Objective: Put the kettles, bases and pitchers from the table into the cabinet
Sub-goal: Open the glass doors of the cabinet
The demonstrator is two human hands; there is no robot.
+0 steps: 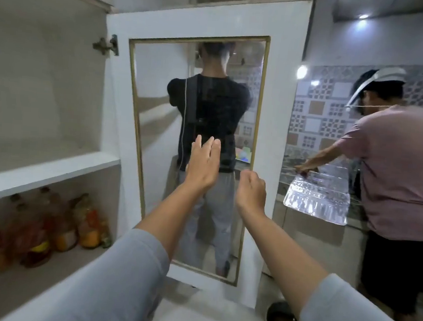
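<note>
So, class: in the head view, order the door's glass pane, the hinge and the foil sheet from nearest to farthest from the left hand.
From the left hand:
1. Glass pane, right at the fingers.
2. Hinge, up left.
3. Foil sheet, far right, on the counter.

The cabinet (43, 109) is standing open at the left, pale inside; its white shelf (43, 171) is lying bare; its glass-paned door (193, 146) is hanging swung out, centre.
</note>
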